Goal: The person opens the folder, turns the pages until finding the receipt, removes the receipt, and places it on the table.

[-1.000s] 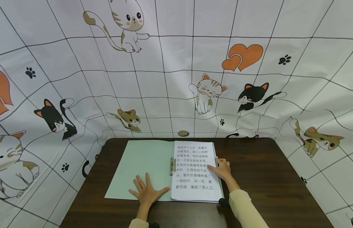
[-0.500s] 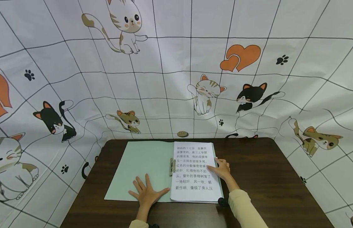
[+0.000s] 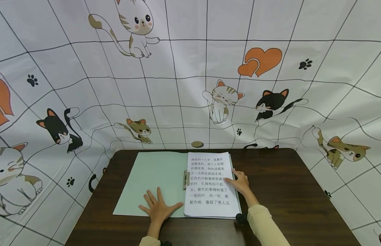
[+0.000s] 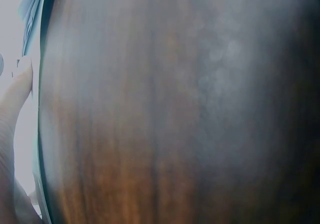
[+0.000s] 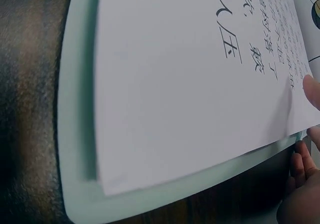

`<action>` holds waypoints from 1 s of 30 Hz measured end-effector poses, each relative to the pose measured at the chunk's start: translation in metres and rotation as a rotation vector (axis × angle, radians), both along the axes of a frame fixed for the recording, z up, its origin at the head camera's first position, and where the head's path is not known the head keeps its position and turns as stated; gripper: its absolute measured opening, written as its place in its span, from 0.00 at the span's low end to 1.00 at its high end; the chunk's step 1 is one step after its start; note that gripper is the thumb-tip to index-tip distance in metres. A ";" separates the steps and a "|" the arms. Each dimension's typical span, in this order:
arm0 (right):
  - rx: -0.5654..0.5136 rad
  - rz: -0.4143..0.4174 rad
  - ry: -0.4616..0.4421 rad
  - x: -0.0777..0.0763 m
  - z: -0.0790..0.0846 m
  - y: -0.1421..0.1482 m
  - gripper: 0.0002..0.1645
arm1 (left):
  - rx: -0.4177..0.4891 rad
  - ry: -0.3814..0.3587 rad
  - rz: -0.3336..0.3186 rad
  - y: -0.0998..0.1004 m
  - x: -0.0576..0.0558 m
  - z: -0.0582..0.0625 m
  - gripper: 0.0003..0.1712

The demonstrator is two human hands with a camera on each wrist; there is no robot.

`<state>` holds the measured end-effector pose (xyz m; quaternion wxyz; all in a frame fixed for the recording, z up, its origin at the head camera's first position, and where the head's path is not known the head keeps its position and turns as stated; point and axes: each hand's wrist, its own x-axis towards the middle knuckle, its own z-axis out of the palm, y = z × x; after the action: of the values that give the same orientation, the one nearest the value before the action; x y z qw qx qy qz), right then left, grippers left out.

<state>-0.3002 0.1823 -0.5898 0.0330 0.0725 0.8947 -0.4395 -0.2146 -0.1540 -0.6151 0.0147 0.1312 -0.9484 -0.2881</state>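
Observation:
A pale green clip folder [image 3: 156, 174] lies open on the table. A metal clip [image 3: 186, 180] sits by its fold, and a stack of printed white paper [image 3: 209, 210] covers the right side. My left hand [image 3: 158, 207] rests with spread fingers on the bare left cover, its thumb pointing towards the paper. At the right edge of the stack, my right hand [image 3: 239, 182] has its thumb on the top sheet. The right wrist view shows that thumb [image 5: 313, 91] on the printed paper [image 5: 200, 124], other fingers bent by the folder edge, their tips partly hidden.
The dark wooden table [image 3: 289, 191] extends to both sides of the folder. Behind and beside it hangs a white cloth [image 3: 184, 89] with grid lines and cartoon cats. A dark round object [image 3: 240, 218] shows by the right wrist.
The whole view shifts very slightly. Both hands, the folder and the paper otherwise keep their places.

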 end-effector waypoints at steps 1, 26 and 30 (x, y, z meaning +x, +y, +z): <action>-0.005 -0.003 0.006 0.000 0.000 0.000 0.45 | 0.000 -0.006 0.000 0.000 0.000 0.000 0.80; -0.028 -0.056 0.171 0.001 -0.006 -0.005 0.35 | 0.004 0.003 -0.012 -0.002 -0.001 -0.001 0.80; -0.053 -0.061 0.318 0.004 -0.008 -0.004 0.32 | 0.008 0.016 -0.007 -0.001 0.000 -0.003 0.81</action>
<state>-0.2963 0.1784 -0.5981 -0.1205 0.0282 0.8742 -0.4695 -0.2151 -0.1552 -0.6178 0.0209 0.1255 -0.9476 -0.2929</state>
